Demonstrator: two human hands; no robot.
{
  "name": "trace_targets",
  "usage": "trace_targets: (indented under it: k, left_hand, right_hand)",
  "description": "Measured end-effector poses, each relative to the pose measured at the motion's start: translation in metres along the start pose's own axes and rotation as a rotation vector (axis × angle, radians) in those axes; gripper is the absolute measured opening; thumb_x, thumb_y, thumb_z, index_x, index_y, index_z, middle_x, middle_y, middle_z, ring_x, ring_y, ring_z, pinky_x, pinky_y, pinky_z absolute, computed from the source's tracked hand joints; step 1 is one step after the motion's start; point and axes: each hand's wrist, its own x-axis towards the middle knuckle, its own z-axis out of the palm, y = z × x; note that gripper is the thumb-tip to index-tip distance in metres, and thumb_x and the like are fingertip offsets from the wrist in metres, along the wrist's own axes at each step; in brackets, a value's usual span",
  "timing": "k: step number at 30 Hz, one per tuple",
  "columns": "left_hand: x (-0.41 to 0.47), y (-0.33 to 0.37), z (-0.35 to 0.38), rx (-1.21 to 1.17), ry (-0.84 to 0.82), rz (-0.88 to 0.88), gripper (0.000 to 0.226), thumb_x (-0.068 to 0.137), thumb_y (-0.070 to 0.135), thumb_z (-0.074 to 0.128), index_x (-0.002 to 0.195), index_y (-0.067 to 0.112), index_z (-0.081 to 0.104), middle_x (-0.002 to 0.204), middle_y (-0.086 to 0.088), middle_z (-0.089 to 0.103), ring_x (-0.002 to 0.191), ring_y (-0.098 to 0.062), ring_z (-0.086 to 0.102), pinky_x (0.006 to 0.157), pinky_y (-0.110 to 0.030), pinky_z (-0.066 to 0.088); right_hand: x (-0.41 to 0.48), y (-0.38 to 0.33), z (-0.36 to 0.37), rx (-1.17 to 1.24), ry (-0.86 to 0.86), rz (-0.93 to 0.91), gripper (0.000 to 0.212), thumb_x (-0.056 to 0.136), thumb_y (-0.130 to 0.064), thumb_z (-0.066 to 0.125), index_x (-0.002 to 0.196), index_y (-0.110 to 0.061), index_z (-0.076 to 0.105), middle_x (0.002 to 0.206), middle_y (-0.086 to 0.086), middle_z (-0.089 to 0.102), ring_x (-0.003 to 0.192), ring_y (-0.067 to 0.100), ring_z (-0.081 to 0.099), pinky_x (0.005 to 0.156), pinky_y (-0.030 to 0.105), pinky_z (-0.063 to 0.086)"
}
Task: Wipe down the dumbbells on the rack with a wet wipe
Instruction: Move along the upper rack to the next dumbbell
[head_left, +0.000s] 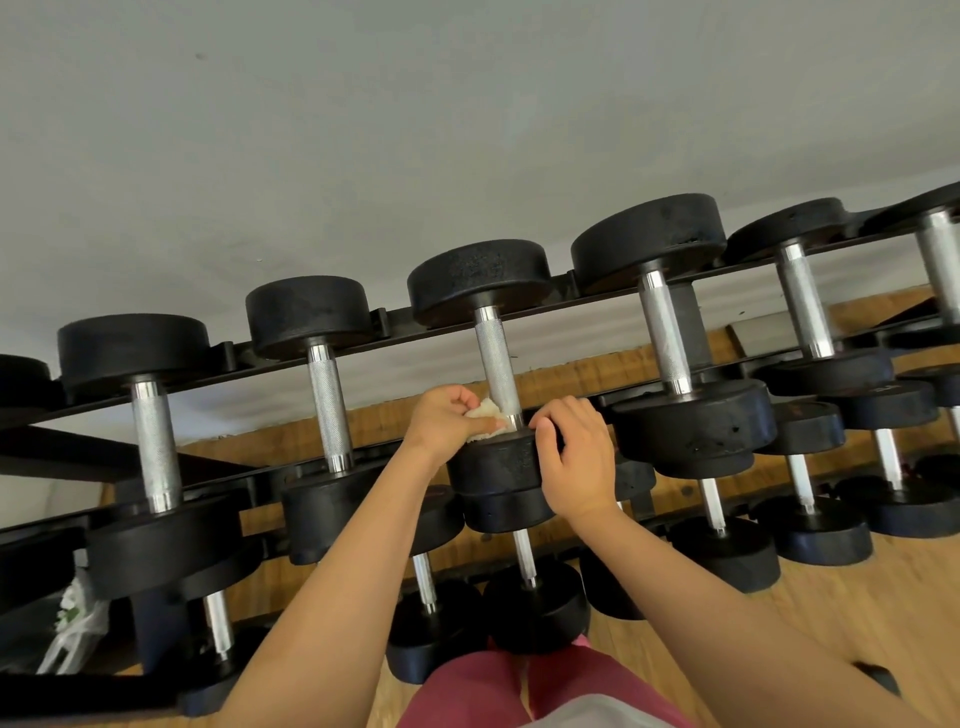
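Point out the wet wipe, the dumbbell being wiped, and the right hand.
wet wipe (485, 409), head view, bunched white part above the thumb.
dumbbell (496, 358), head view, knurled steel handle.
right hand (574, 457), head view, back of hand.

Brightness: moderate and even; the grey wall (363, 130) is uniformly lit.
Glare: pale streaks run along the chrome dumbbell handles (496, 358).
Shadows: soft-edged; the black dumbbell heads (478, 280) keep little surface detail.
Distortion: wide-angle; the rack (395, 319) runs tilted and bows toward the frame edges.
Focus: centre crisp, with the knurling legible; left and right margins slightly soft.
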Motion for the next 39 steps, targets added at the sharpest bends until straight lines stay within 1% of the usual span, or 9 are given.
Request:
trace_targets:
  k: [6, 12, 15, 19, 25, 28, 31, 35, 39]
  left_hand:
    - [0.004, 0.012, 0.004, 0.063, -0.064, -0.021, 0.057, 0.055, 0.039, 0.091, 0.077, 0.02, 0.041, 0.087, -0.005, 0.055, 0.08, -0.02, 0.052, 0.078, -0.04, 0.05]
    - [0.002, -0.001, -0.006, 0.011, 0.014, 0.002, 0.042, 0.072, 0.01, 0.083, 0.072, 0.017, 0.042, 0.081, -0.005, 0.056, 0.084, -0.022, 0.057, 0.077, -0.038, 0.053]
    - [0.002, 0.006, -0.002, -0.026, -0.003, -0.015, 0.038, 0.07, 0.018, 0.085, 0.078, 0.017, 0.048, 0.093, -0.008, 0.064, 0.089, -0.023, 0.062, 0.081, -0.04, 0.055]
    - [0.002, 0.01, 0.004, -0.131, -0.034, -0.058, 0.033, 0.075, 0.025, 0.083, 0.095, 0.011, 0.061, 0.101, -0.008, 0.07, 0.094, -0.021, 0.067, 0.079, -0.032, 0.056]
    - [0.014, 0.026, 0.007, -0.369, 0.062, -0.107, 0.036, 0.083, 0.023, 0.076, 0.112, 0.007, 0.064, 0.112, -0.011, 0.069, 0.101, -0.021, 0.067, 0.092, -0.036, 0.055]
    - [0.018, 0.039, 0.01, -0.431, 0.132, -0.084, 0.026, 0.081, 0.024, 0.078, 0.101, 0.013, 0.063, 0.1, -0.002, 0.068, 0.094, -0.014, 0.065, 0.09, -0.031, 0.053]
    - [0.012, 0.034, 0.009, -0.365, 0.146, -0.057, 0.027, 0.08, 0.022, 0.079, 0.1, 0.014, 0.061, 0.098, 0.0, 0.067, 0.09, -0.011, 0.064, 0.086, -0.029, 0.054]
    - [0.003, 0.018, 0.006, -0.103, 0.069, -0.065, 0.032, 0.076, 0.023, 0.082, 0.1, 0.013, 0.064, 0.103, -0.005, 0.069, 0.096, -0.02, 0.065, 0.086, -0.035, 0.055]
    - [-0.003, 0.016, 0.009, -0.146, 0.06, -0.077, 0.024, 0.076, 0.021, 0.082, 0.092, 0.014, 0.066, 0.1, -0.007, 0.07, 0.092, -0.02, 0.066, 0.08, -0.031, 0.055]
  right_hand:
    - [0.0, 0.0, 0.0, -0.009, 0.004, -0.006, 0.033, 0.094, -0.029, 0.034, 0.079, -0.013, 0.058, 0.079, -0.008, 0.05, 0.077, 0.011, 0.043, 0.072, 0.027, 0.031]
    - [0.0, -0.001, 0.0, 0.001, 0.004, 0.008, 0.033, 0.093, -0.029, 0.034, 0.078, -0.013, 0.059, 0.079, -0.006, 0.052, 0.078, 0.01, 0.044, 0.072, 0.026, 0.031]
    - [0.0, -0.001, -0.001, -0.007, 0.001, 0.009, 0.034, 0.093, -0.03, 0.033, 0.079, -0.013, 0.059, 0.079, -0.005, 0.052, 0.077, 0.01, 0.044, 0.072, 0.026, 0.031]
    - [0.0, -0.001, -0.001, -0.006, 0.002, 0.004, 0.033, 0.093, -0.029, 0.034, 0.08, -0.012, 0.06, 0.079, -0.005, 0.052, 0.077, 0.01, 0.045, 0.072, 0.025, 0.031]
    - [0.0, 0.0, 0.0, -0.007, 0.004, -0.002, 0.032, 0.093, -0.029, 0.034, 0.079, -0.013, 0.059, 0.079, -0.005, 0.053, 0.078, 0.01, 0.045, 0.073, 0.024, 0.031]
    - [0.0, 0.0, -0.001, -0.015, -0.001, 0.006, 0.033, 0.093, -0.03, 0.033, 0.08, -0.014, 0.059, 0.079, -0.004, 0.053, 0.078, 0.01, 0.044, 0.072, 0.022, 0.029]
    - [0.0, -0.001, -0.001, -0.015, -0.001, 0.01, 0.034, 0.093, -0.03, 0.033, 0.08, -0.014, 0.059, 0.08, -0.005, 0.053, 0.078, 0.01, 0.045, 0.072, 0.022, 0.03]
    - [0.0, -0.001, -0.001, -0.012, 0.005, 0.01, 0.034, 0.093, -0.03, 0.033, 0.08, -0.013, 0.06, 0.079, -0.005, 0.053, 0.078, 0.009, 0.045, 0.072, 0.022, 0.03]
    - [0.0, -0.002, -0.001, -0.02, 0.0, 0.015, 0.035, 0.093, -0.03, 0.033, 0.081, -0.012, 0.06, 0.08, -0.005, 0.053, 0.079, 0.009, 0.045, 0.073, 0.022, 0.031]
